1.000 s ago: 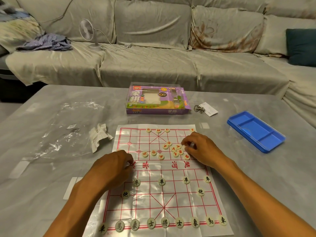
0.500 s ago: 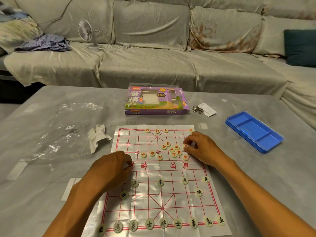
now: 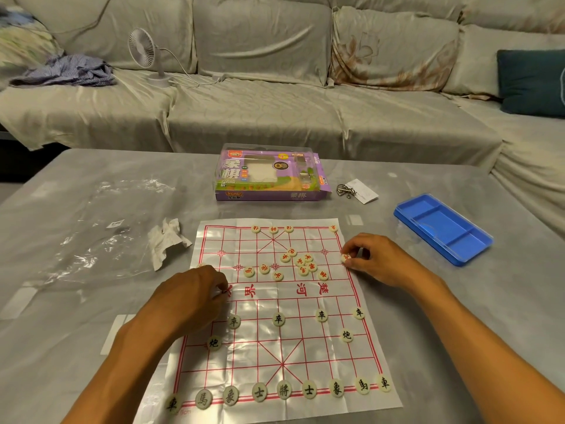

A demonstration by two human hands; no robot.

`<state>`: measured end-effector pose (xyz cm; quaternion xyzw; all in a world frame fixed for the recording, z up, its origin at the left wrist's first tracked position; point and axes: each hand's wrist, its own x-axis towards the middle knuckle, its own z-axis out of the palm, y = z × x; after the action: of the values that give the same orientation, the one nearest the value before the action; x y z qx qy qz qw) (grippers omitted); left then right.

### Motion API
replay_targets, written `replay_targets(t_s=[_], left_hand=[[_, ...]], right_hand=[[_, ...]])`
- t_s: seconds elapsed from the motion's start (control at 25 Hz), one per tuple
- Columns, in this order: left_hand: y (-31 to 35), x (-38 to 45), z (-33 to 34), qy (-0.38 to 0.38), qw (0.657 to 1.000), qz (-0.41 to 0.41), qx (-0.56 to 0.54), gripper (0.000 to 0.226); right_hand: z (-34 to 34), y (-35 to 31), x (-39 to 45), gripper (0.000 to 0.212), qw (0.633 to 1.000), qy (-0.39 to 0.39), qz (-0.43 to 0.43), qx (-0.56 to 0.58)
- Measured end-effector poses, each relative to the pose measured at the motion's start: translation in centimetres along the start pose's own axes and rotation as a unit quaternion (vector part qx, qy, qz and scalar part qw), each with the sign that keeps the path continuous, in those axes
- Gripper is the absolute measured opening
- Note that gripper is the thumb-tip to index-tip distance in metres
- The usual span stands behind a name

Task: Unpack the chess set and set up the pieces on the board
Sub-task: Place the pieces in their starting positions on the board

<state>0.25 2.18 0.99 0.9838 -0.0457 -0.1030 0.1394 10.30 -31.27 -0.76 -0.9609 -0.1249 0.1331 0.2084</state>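
A white paper xiangqi board (image 3: 275,347) with red lines lies on the grey table. Black-lettered pieces (image 3: 284,390) line its near rows. Several red-lettered pieces (image 3: 301,264) lie in a loose cluster past the river, and a few stand on the far row (image 3: 273,229). My right hand (image 3: 379,261) pinches one red piece (image 3: 346,257) at the board's right edge. My left hand (image 3: 189,298) rests curled on the board's left side by the river; what its fingertips hold is hidden.
The purple chess box (image 3: 269,175) stands behind the board. A blue tray (image 3: 443,228) lies to the right, a metal puzzle with a card (image 3: 354,191) near the box. Crumpled paper (image 3: 166,246) and a clear plastic bag (image 3: 101,231) lie left. A sofa runs behind.
My right hand has moved from the red cluster out to the board's right edge, carrying a red piece. The left hand has stayed in place.
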Motion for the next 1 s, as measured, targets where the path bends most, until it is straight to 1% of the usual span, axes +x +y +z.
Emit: replay_targets(t_s=[0.24, 0.36, 0.48, 0.56, 0.68, 0.76, 0.92, 1.0], left_hand=[[0.0, 0.1, 0.1, 0.002, 1.0, 0.001, 0.0, 0.025], [-0.1, 0.0, 0.1, 0.0, 1.0, 0.001, 0.001, 0.025], [-0.1, 0.1, 0.2, -0.001, 1.0, 0.001, 0.001, 0.025], [0.0, 0.1, 0.2, -0.003, 1.0, -0.001, -0.001, 0.026], [0.0, 0.0, 0.1, -0.003, 1.0, -0.002, -0.003, 0.025], [0.0, 0.0, 0.1, -0.003, 1.0, -0.001, -0.002, 0.024], [0.1, 0.1, 0.0, -0.005, 1.0, 0.0, 0.0, 0.025], [0.2, 0.1, 0.0, -0.006, 1.0, 0.0, 0.001, 0.026]], right_hand=[[0.7, -0.1, 0.2, 0.025, 1.0, -0.015, -0.003, -0.008], [0.5, -0.5, 0.1, 0.03, 1.0, -0.012, 0.001, -0.022], [0.3, -1.9, -0.2, 0.037, 0.999, 0.01, -0.009, -0.029], [0.9, -3.1, -0.3, 0.04, 0.999, 0.008, -0.025, -0.046], [2.3, -4.2, -0.1, 0.036, 0.994, 0.0, -0.049, -0.102], [2.6, -4.2, 0.1, 0.031, 0.993, -0.011, -0.053, -0.101], [2.3, -3.8, 0.0, 0.034, 0.994, -0.02, -0.054, -0.096], [2.3, -3.8, -0.1, 0.031, 0.995, -0.023, -0.046, -0.087]])
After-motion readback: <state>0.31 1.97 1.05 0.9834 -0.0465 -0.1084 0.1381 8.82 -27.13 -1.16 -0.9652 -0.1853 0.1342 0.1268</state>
